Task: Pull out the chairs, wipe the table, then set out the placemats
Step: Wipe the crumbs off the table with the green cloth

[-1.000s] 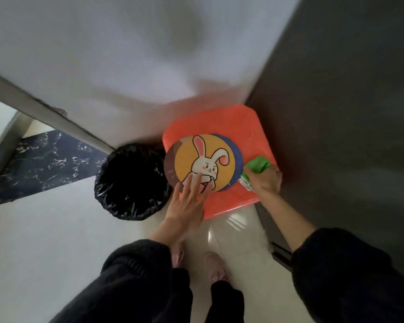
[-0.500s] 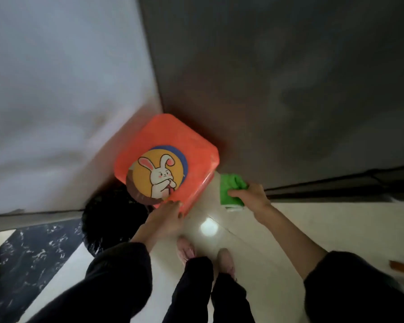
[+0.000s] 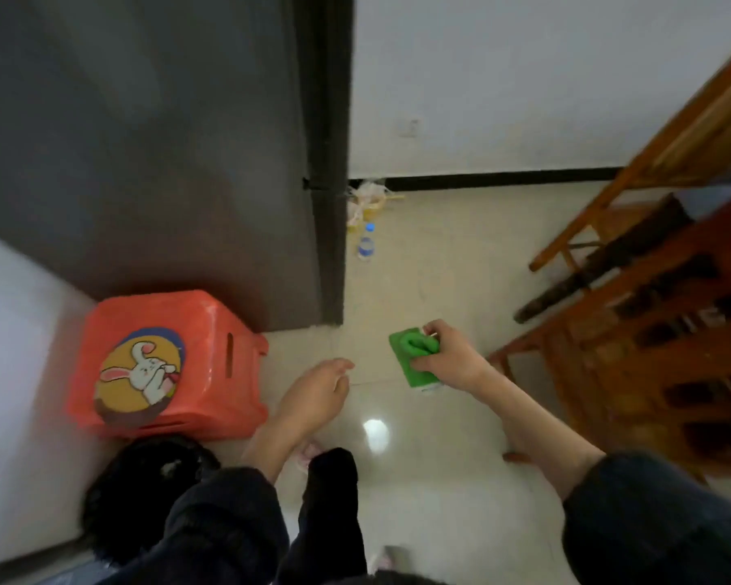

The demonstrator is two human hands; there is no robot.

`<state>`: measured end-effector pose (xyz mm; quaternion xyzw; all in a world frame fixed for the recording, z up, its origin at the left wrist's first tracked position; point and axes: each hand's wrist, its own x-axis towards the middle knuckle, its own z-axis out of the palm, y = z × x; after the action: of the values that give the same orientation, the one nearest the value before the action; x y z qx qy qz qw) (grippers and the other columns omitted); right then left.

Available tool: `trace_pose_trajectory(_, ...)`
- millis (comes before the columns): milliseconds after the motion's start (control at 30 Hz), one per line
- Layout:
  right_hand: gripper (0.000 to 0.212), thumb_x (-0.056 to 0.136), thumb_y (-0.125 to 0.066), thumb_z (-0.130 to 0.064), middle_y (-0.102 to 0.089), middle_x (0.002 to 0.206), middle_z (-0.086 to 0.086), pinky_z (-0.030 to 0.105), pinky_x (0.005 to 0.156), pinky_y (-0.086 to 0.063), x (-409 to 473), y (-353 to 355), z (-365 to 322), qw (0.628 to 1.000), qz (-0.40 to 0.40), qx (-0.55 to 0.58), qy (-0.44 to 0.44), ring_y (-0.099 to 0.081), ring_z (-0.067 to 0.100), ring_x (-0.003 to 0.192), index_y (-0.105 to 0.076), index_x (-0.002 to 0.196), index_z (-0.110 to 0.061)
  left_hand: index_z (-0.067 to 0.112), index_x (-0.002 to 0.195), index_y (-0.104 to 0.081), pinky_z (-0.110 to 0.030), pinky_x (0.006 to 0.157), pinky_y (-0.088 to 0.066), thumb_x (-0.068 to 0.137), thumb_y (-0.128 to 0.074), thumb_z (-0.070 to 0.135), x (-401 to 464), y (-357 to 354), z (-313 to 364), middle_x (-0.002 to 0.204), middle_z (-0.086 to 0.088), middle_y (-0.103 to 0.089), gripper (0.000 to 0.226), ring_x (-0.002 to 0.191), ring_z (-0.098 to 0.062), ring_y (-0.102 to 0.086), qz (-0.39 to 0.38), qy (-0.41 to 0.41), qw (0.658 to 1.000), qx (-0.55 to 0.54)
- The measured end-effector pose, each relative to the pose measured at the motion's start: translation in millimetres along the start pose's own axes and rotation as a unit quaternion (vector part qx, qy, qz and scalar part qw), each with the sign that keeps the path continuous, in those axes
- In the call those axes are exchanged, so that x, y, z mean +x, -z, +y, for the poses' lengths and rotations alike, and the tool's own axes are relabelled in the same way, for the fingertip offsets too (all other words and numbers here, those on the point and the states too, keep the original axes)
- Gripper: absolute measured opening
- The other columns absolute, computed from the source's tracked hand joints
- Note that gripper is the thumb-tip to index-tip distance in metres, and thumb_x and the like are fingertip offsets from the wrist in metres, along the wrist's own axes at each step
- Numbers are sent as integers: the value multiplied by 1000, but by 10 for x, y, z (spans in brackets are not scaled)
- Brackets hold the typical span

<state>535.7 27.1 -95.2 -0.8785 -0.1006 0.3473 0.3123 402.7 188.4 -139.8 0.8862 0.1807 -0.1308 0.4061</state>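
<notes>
Round placemats [image 3: 138, 375] with a rabbit picture lie stacked on an orange plastic stool [image 3: 212, 331] at the left, beside a dark door. My left hand [image 3: 317, 392] hangs open to the right of the stool, holding nothing and not touching it. My right hand [image 3: 448, 361] is shut on a folded green cloth [image 3: 410, 356] above the pale tiled floor. Wooden chairs [image 3: 650, 314] stand at the right edge. The table top is out of view.
A bin with a black bag [image 3: 144, 496] sits at the lower left, next to my legs. A dark door [image 3: 153, 141] and its frame fill the upper left. A small bottle [image 3: 366, 247] and a bag of items [image 3: 366, 200] lie by the wall.
My view has swung to the right, away from the stool. My left hand has come off the placemats and stool edge. My right hand still holds the green cloth.
</notes>
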Motion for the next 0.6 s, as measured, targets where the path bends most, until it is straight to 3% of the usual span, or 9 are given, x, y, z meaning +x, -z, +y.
trace_pose_trajectory(133,45,73,-70,-13,-54,99,7,27,70,-41,-1122,513,903,994,73,57,-56,-53,22,89,-48,113,-10,10,125,-56,-32,100,-39,96,-42,12,-370,-575,854,127,-11,-58,32,115,-25,-54,-11,-83,996,19)
trace_pose_trajectory(300,44,73,-69,-11,-57,106,12,36,80,-49,-2260,874,2069,969,111,148,-163,-56,27,98,-51,113,-10,12,123,-57,-25,97,-38,95,-43,15,-824,-1409,1765,125,-6,-60,32,113,-20,-55,-114,-200,970,78)
trace_pose_trajectory(500,35,74,-67,-11,-55,102,9,34,75,-49,-2805,1276,2990,932,186,216,-223,-56,24,94,-51,106,-12,11,123,-57,-27,97,-38,94,-44,14,-870,-2190,2619,125,-6,-60,32,115,-21,-55,-191,-285,929,137)
trace_pose_trajectory(600,41,75,-67,-13,-54,105,9,32,72,-48,-2888,1584,3483,918,212,231,-241,-55,23,95,-50,112,-12,13,122,-57,-26,94,-38,94,-43,15,-790,-2690,3016,124,-5,-60,31,114,-20,-55,-235,-317,905,159)
